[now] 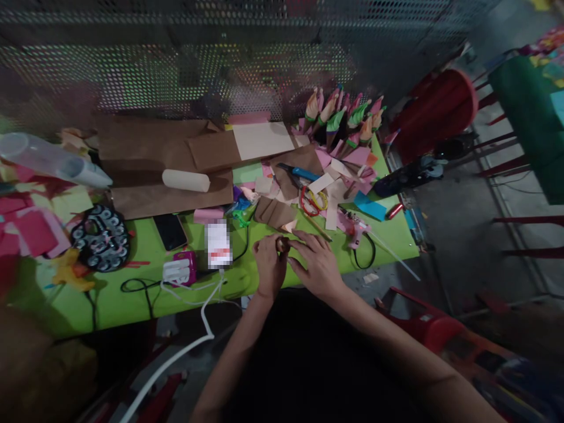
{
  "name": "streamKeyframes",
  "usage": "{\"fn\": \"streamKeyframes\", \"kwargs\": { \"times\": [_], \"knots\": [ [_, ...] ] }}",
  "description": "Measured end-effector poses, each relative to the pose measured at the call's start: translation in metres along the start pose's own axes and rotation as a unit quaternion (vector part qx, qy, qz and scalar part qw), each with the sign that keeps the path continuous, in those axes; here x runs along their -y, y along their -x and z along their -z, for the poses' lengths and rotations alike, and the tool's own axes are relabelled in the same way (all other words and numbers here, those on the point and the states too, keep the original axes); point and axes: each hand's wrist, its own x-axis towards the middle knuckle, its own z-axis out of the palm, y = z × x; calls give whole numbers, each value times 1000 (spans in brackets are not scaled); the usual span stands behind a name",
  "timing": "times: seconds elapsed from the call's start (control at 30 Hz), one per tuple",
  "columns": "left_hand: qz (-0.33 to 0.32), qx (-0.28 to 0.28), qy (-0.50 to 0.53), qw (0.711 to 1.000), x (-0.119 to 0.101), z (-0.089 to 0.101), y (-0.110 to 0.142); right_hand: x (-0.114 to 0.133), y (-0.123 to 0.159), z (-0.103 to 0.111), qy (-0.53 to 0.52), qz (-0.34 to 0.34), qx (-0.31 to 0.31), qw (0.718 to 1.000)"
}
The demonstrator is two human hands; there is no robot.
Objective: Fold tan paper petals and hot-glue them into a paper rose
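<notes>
Near the front edge of the green table point(247, 276), my left hand point(269, 264) is closed around a small brown paper roll point(281, 244), most of which the fingers hide. My right hand point(318, 263) comes in from the right with fingers stretched out and thumb apart; its fingertips reach the side of the roll. Just beyond the hands lie overlapping brown paper pieces point(274, 212) and a pencil point(318, 228). Scissors with red and yellow handles point(312, 201) and a blue cutter knife point(304, 173) rest among paper scraps further back.
Finished-looking paper cones point(335, 120) stand at the back right. A pink glue gun point(355, 235) lies to the right. On the left are a phone point(170, 231), a white device with cable point(219, 244), a cream paper roll point(185, 180) and large brown paper point(145, 147). A perforated metal panel point(176, 76) rises behind.
</notes>
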Motion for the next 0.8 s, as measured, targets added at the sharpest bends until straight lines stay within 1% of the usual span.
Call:
{"fn": "streamKeyframes", "kwargs": {
  "times": [0.1,0.2,0.27,0.37,0.47,0.57,0.7,0.8],
  "knots": [
    [-16,-9,11,1000,0,-4,2,0,1,-2,-32,-7,6,999],
    [-22,-14,35,999,1,-9,4,-1,1,-6,-74,-8,6,997],
    [-21,-14,53,998,3,-11,4,-1,1,-9,-81,-11,4,997],
    [1,-3,89,996,3,-12,4,-3,1,-9,-67,-11,14,998],
    [33,15,124,992,3,-12,4,-3,1,-3,-41,3,25,999],
    [58,17,142,988,3,-12,4,-2,2,4,-14,14,13,1000],
    [61,19,157,985,3,-12,4,2,6,5,14,34,11,999],
    [61,15,148,987,3,-10,4,3,7,2,19,26,18,999]
  ]
}}
